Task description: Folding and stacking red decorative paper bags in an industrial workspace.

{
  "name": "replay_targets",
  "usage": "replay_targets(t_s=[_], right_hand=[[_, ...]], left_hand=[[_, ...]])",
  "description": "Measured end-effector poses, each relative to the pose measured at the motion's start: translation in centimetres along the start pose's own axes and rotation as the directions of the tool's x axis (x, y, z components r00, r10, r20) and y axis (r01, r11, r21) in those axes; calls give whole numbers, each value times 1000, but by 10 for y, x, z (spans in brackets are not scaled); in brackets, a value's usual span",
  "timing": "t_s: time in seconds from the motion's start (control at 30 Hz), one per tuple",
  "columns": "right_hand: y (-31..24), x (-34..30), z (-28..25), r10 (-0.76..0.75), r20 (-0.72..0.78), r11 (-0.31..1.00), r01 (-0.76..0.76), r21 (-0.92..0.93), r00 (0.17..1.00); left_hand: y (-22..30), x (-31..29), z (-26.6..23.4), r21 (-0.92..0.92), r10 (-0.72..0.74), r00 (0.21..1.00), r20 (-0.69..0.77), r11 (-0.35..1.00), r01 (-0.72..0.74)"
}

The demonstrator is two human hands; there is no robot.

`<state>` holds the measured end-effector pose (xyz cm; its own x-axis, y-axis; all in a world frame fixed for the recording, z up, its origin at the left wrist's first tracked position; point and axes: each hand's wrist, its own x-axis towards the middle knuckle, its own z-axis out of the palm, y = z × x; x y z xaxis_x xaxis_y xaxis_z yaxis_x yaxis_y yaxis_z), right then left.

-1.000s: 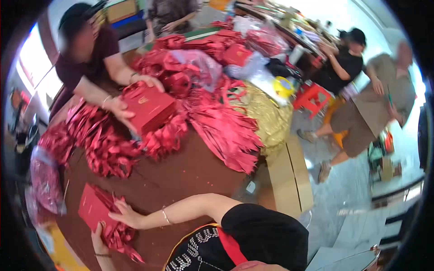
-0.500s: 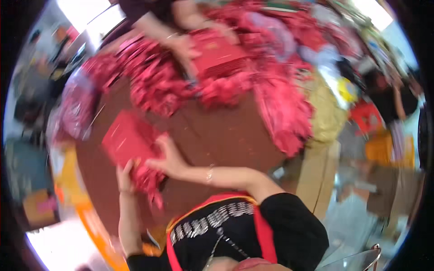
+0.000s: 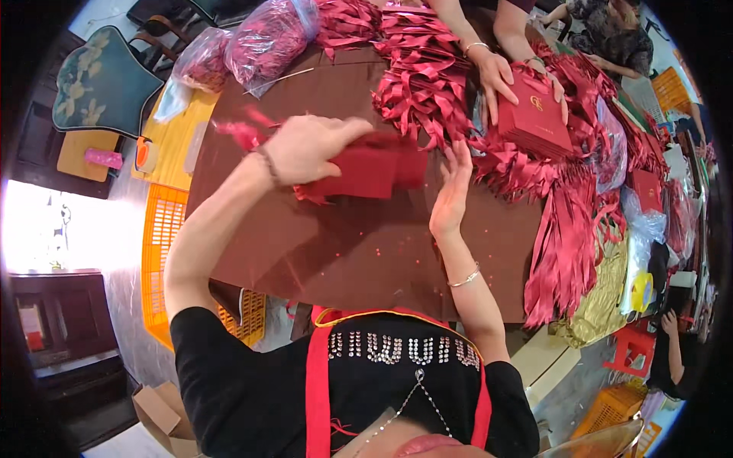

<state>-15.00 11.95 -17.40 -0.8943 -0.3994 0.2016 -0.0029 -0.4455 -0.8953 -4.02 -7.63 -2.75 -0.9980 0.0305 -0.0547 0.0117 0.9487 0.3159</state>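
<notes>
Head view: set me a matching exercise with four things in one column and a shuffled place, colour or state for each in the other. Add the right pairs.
Things
1. left hand
2. right hand
3. chair back
4. cardboard box

Descriptions
A. blue-green with pale flowers
B. open, beside the right end of the red stack
C. brown, flaps open, near the bottom of the picture
D. over the left part of the red stack

Pairs: 1-D, 2-B, 3-A, 4-C
</notes>
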Motion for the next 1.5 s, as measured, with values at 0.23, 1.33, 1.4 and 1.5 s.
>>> replay_targets(t_s=[0.23, 1.33, 1.4, 1.5], right_hand=[[22, 8, 14, 120, 133, 993, -116, -33, 984], [14, -5, 52, -74, 489, 956, 202, -213, 869], [12, -4, 55, -67, 497, 963, 186, -193, 865], [11, 2, 49, -32, 478, 974, 135, -183, 878]], left_hand=[[16, 18, 28, 342, 169, 985, -34, 928, -147], [-126, -64, 81, -958, -719, 653, -237, 61, -281], [-118, -54, 105, -922, -773, 620, -135, -131, -365], [-90, -26, 118, -913, -524, 806, -276, -118, -390]])
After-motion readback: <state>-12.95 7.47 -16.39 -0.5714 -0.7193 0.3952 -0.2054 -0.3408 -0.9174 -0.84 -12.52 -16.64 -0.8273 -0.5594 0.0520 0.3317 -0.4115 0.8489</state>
